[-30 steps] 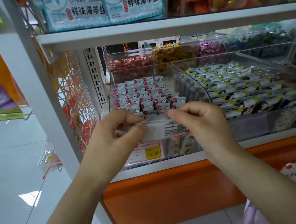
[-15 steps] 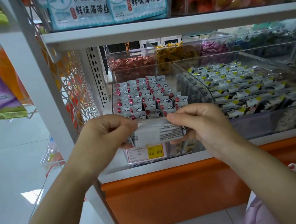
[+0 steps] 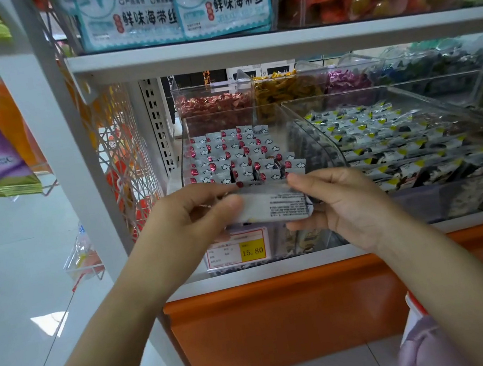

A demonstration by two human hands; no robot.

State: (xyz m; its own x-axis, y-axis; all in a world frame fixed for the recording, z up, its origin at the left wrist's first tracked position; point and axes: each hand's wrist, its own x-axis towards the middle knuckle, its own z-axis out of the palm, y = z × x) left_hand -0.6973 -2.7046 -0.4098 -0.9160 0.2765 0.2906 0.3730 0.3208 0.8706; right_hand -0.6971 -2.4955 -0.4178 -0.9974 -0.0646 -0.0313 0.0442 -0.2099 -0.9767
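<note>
Gripping the packet (image 3: pixel 272 208) at both ends, left hand (image 3: pixel 189 222) and right hand (image 3: pixel 345 204) curled round it, just at the bin's (image 3: pixel 183 160) front edge. Probably nearing the end of stocking: seeing neat rows (image 3: pixel 229 153) at the back, needing to set this packet in front.

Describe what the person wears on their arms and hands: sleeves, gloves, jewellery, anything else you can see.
The left hand and right hand are bare: no gloves, no rings visible. The left forearm and right forearm are bare to the picture's edge, with no sleeve, watch or bracelet in view.
</note>
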